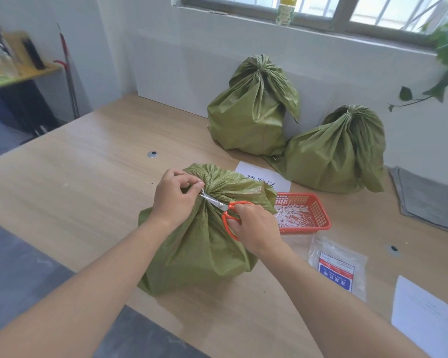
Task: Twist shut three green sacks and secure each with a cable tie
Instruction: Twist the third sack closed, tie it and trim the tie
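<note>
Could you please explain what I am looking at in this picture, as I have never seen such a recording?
There is no machine: a person wears a camera on the head, so this picture looks down along both bare arms. On the wooden table stands a gathered green woven sack. The left hand pinches a thin white strip at its neck, seemingly the cable tie's tail; the right hand holds orange-handled scissors with blades at that strip. A second green sack and a third green sack, bunched shut, stand by the wall. A red plastic basket holds loose white strips, near a clear labelled packet.
</note>
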`<state>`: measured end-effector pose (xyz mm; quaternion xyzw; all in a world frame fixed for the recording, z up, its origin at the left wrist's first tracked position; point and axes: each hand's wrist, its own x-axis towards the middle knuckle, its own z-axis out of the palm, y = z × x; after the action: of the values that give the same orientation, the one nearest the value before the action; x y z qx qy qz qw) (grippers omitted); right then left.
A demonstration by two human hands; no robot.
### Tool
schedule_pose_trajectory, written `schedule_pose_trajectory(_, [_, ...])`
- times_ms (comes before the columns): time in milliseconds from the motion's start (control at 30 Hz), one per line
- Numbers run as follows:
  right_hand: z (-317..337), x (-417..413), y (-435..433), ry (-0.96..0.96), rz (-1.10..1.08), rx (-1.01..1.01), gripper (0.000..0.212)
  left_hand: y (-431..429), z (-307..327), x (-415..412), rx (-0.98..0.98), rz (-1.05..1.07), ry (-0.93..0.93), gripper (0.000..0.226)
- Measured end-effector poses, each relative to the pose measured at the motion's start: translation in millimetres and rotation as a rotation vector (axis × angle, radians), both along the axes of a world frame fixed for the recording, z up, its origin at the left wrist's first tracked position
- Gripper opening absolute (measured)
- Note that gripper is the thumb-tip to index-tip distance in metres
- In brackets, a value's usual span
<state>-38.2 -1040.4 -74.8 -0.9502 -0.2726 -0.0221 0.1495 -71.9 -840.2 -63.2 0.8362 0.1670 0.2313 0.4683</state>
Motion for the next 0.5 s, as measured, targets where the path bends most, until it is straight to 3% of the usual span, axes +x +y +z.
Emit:
schedule_pose_trajectory(333, [15.1, -12.7, 1.1, 0.037, -0.012, -0.129, 0.034, -9.4, -5.3, -6.1, -0.022, 0.039, 0.029, 0.011])
schedule_pose_trajectory(500, [11.8, -13.8, -1.8, 0.086, -0.057, -0.049, 0.033, -9.8, 3.2, -6.7, -0.072, 0.052, 0.023, 0.014])
